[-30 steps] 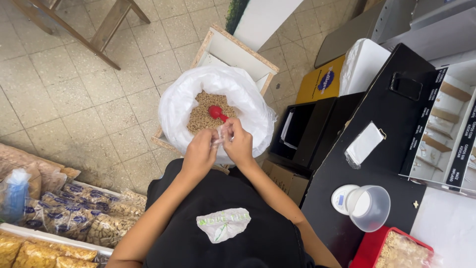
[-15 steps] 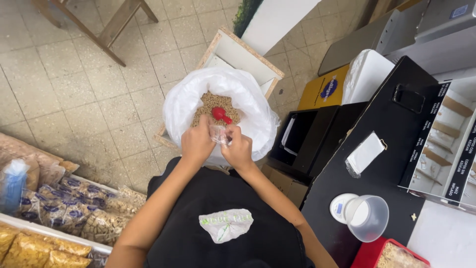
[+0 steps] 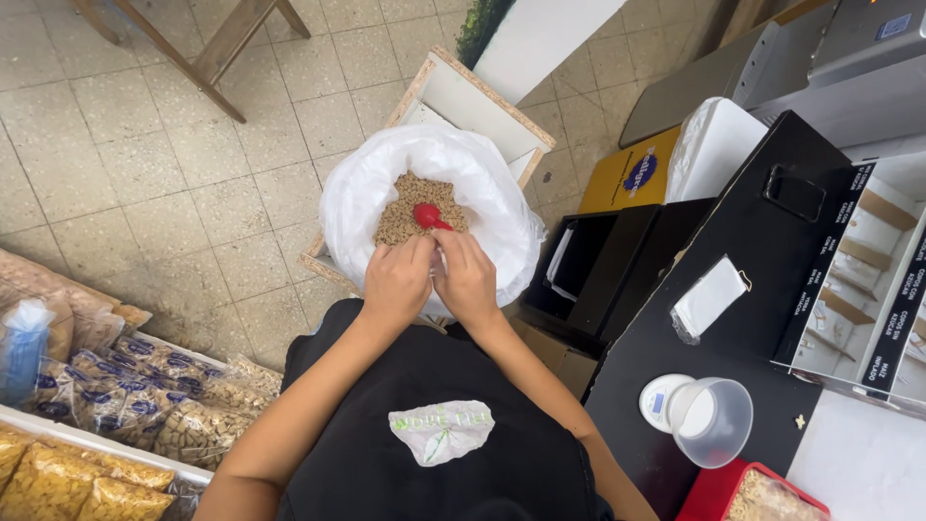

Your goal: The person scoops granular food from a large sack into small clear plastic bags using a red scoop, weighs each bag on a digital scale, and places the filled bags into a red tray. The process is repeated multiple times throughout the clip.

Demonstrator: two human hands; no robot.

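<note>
The person stands over a big white plastic sack point(image 3: 386, 183) that sits open inside a pale wooden crate point(image 3: 482, 92) on the tiled floor point(image 3: 145, 145), and both hands meet at the sack's near rim. The left hand point(image 3: 395, 285) and the right hand point(image 3: 468, 280) are side by side, knuckles almost touching, fingers curled in toward each other around something small and clear between them; each grip looks narrow and pinched, but what exactly they pinch is hidden by the fingers, so I cannot tell whether they close fully on it. Just beyond the fingertips, a red scoop point(image 3: 429, 216) lies on the brown grain point(image 3: 410, 198) that fills the sack, its bowl resting on top of the heap, apart from both hands. To the person's right a black desk point(image 3: 694, 357) carries a small white scale point(image 3: 661, 400) with a clear plastic cup point(image 3: 714, 423) tipped on it, and a flat clear packet point(image 3: 709, 297) lies further back. A red tray point(image 3: 714, 492) of grain sits at the desk's near corner. On the left, packed bags of nuts and grains point(image 3: 145, 405) lie in rows near the person's elbow.
</note>
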